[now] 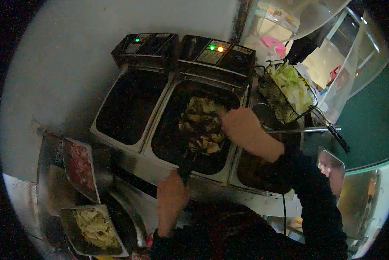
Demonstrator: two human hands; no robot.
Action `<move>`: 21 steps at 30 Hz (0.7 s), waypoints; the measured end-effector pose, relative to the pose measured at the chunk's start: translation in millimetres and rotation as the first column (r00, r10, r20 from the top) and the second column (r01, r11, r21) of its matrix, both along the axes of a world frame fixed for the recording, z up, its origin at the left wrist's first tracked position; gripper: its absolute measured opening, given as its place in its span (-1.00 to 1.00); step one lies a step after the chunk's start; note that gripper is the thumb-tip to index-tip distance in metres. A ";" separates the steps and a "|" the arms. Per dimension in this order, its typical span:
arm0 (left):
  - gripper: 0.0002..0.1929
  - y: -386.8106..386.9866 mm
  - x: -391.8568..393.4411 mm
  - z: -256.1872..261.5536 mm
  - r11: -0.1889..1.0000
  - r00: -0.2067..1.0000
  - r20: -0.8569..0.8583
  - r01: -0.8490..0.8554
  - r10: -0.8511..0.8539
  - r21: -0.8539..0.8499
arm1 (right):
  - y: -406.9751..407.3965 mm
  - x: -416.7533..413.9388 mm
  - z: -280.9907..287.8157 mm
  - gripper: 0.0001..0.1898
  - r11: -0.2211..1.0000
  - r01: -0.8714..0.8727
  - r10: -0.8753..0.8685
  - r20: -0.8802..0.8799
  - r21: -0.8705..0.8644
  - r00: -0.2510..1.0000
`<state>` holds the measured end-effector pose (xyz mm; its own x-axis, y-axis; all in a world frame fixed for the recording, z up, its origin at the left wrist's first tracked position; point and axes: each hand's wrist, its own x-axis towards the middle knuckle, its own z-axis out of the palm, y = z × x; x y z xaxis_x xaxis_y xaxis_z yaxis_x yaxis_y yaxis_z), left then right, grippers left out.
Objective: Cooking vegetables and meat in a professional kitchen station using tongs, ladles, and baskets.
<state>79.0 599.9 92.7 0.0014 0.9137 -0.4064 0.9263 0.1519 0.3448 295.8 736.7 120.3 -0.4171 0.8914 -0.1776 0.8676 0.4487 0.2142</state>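
Note:
My left hand (172, 196) is closed around the black handle (184, 172) of a basket or strainer, at the front rim of the middle fryer vat (168, 130). At the handle's far end lie pale, battered-looking food pieces (202, 112), inside the vat's outline; the basket's mesh is too dark to make out. Over the right side of these pieces reaches my right hand (251, 131), knuckles up. Its fingertips are blurred, and whether they hold or touch a piece is hidden.
Beside the middle vat are a dark left vat (126, 107) and a partly covered right vat (257, 175). A wire basket of leafy vegetables (292, 87) stands back right, its handle (339, 138) jutting out. Trays of reddish meat (79, 165) and pale food pieces (95, 227) sit front left.

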 end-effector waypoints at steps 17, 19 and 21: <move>-0.58 -3.8 1.2 -6.6 1.000 1.000 -0.001 -0.006 0.006 0.021 | 19.3 19.2 -20.8 -0.65 0.994 0.065 -0.066 -0.013 -0.090 0.998; -0.59 -4.4 1.5 -7.0 1.000 1.000 0.000 -0.016 0.016 0.025 | 12.5 23.5 -9.0 -0.67 0.988 0.098 -0.100 -0.013 -0.120 0.995; -0.60 -6.6 0.6 -6.1 0.999 1.000 -0.005 -0.028 0.029 0.032 | 4.7 38.1 27.4 -0.70 0.994 0.072 -0.074 -0.022 -0.076 0.997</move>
<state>79.6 593.3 86.6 -0.0268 0.9258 -0.3771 0.9234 0.1674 0.3453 333.9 741.4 147.7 -0.3563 0.9041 -0.2358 0.9033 0.3978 0.1605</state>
